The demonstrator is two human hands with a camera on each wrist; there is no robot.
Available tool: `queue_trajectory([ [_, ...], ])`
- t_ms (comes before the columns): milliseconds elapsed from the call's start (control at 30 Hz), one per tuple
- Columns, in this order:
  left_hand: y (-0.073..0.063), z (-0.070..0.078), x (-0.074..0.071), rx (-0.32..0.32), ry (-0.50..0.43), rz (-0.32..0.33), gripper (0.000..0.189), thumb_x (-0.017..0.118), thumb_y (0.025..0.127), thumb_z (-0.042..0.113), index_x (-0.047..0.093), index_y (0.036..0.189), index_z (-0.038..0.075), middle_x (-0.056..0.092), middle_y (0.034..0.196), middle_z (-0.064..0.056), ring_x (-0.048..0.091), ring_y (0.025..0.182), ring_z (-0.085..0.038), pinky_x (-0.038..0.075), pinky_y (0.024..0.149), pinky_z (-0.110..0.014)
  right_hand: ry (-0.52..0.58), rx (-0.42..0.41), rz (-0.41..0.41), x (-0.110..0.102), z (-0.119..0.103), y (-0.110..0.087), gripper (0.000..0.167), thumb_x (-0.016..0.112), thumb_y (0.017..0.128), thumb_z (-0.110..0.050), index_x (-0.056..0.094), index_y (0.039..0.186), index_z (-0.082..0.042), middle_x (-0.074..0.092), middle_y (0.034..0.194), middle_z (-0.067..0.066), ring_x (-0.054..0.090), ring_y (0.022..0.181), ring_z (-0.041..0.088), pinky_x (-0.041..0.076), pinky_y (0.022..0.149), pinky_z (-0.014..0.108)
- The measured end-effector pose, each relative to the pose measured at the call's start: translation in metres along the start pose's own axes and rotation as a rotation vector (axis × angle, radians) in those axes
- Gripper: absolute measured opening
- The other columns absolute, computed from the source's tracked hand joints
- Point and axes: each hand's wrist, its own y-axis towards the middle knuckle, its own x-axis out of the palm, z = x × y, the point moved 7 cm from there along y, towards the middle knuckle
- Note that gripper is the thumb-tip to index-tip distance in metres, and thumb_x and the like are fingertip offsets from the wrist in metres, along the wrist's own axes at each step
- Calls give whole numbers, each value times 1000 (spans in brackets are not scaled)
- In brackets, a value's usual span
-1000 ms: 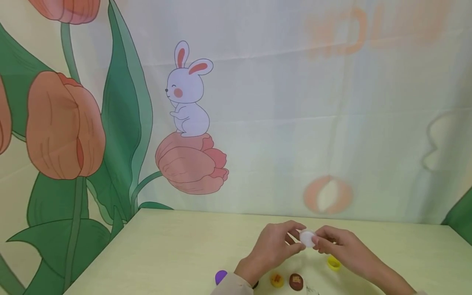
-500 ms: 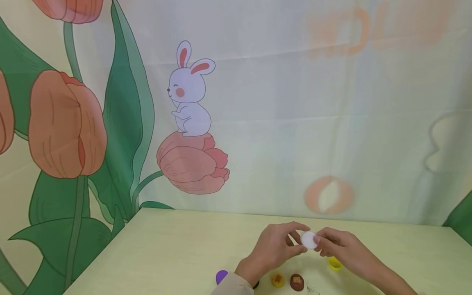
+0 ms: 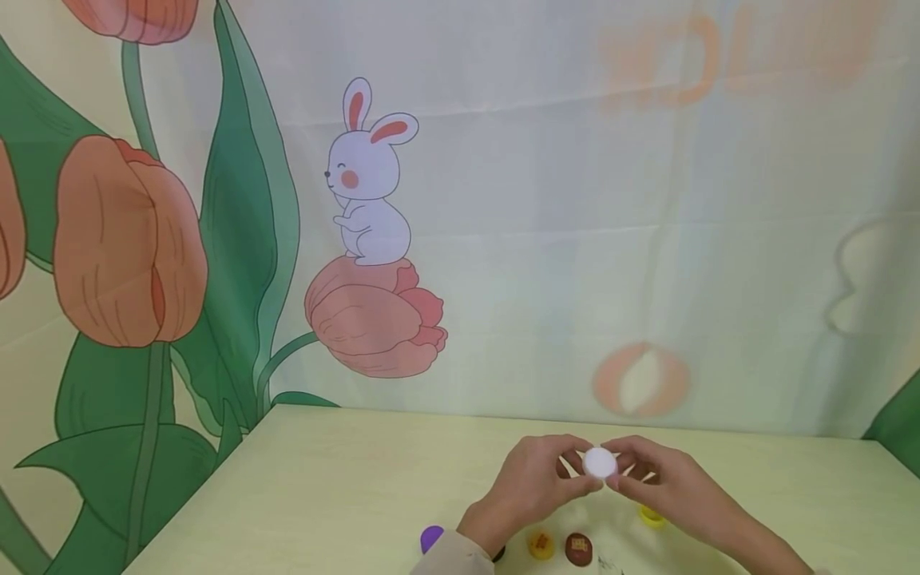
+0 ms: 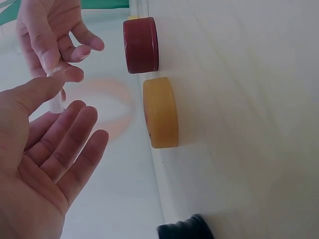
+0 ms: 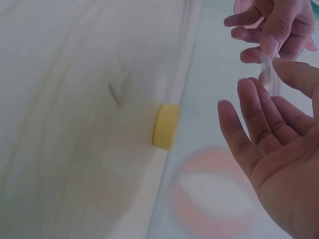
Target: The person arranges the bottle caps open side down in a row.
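A white, partly see-through bottle cap [image 3: 600, 462] is held up above the table between both hands, its round flat face toward the head camera. My left hand [image 3: 528, 481] pinches its left edge between thumb and fingertips. My right hand [image 3: 664, 477] grips the opposite edge the same way. The right wrist view shows the cap's ridged, clear side [image 5: 270, 77]. In the left wrist view, a dark red cap [image 4: 142, 46] and an orange-yellow cap [image 4: 161, 113] stand on the table below the hands.
A purple cap [image 3: 432, 538] lies by the left sleeve [image 3: 451, 554]. A yellow cap [image 3: 652, 517] sits under the right hand, partly covered. A black ridged cap [image 4: 186, 229] shows near the left wrist. A printed curtain [image 3: 503, 239] hangs behind the pale table [image 3: 323, 479].
My right hand has shifted left and its fingers have spread around the cap's edge; its thumb has slid off the face. The white cap now faces the head camera squarely. The left hand barely moved.
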Motion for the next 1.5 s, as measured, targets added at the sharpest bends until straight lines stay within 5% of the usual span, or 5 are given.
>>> queue_trajectory([
  [467, -1, -2, 3, -13, -46, -95, 24, 89, 89, 18, 81, 111, 16, 71, 88, 16, 61, 76, 4, 50, 71, -17, -31, 38, -46, 1, 3, 1, 23, 81, 97, -27, 72, 116, -18, 72, 97, -7, 64, 83, 11, 57, 62, 31],
  [733, -3, 1, 6, 19, -49, -131, 22, 88, 88, 15, 81, 109, 15, 71, 87, 17, 63, 79, 5, 50, 73, -16, -60, -17, -78, 4, 2, 0, 20, 81, 97, -22, 72, 114, -18, 71, 98, -10, 62, 83, 8, 53, 64, 29],
  [1233, -10, 9, 22, -60, 55, -178, 17, 90, 85, 19, 81, 99, 18, 68, 78, 18, 58, 73, 7, 47, 69, -14, -32, 1, -201, 10, 14, -15, 19, 80, 98, -23, 70, 113, -17, 69, 94, -12, 61, 81, 7, 50, 63, 27],
  [1500, -16, 14, 30, -84, -2, -262, 13, 88, 88, 16, 80, 98, 15, 69, 76, 16, 60, 69, 6, 48, 70, -15, 9, 40, -279, 12, 15, -25, 15, 77, 100, -25, 69, 111, -19, 69, 94, -9, 63, 82, 9, 53, 67, 28],
])
